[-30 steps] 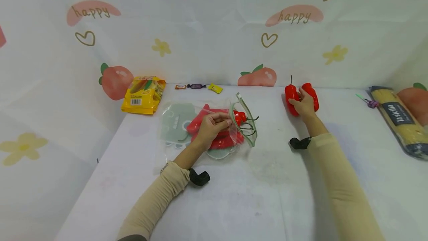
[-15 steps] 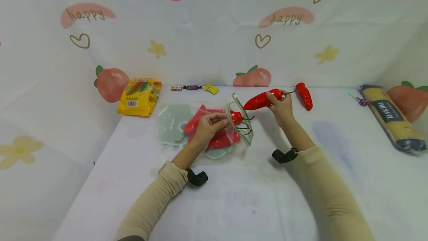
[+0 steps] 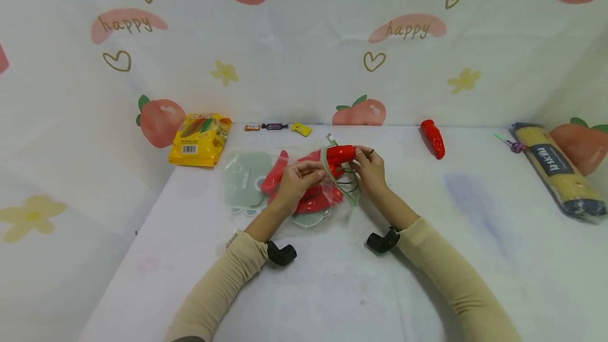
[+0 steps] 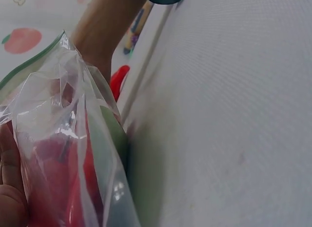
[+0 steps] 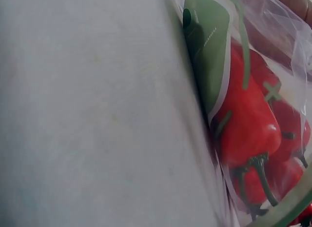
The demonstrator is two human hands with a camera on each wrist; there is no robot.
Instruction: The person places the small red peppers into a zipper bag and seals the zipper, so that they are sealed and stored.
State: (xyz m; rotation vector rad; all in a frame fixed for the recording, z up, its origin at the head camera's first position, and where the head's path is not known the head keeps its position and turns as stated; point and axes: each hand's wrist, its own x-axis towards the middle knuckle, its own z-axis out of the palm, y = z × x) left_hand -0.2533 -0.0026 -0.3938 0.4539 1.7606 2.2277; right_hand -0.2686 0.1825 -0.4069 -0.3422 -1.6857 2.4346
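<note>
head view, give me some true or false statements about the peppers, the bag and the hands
1. The right hand holds a red pepper at the mouth of the clear zip bag. True.
2. The bag holds no peppers. False: several red peppers lie inside it.
3. The left hand pinches the bag's upper edge. True.
4. Another red pepper lies on the table, right of the hands. True.
5. The yellow snack packet lies inside the bag. False: it lies apart, at the table's back left.

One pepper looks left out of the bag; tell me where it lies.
In the head view, the loose red pepper lies far right on the table, near the back wall, between the bag and the pasta pack.
</note>
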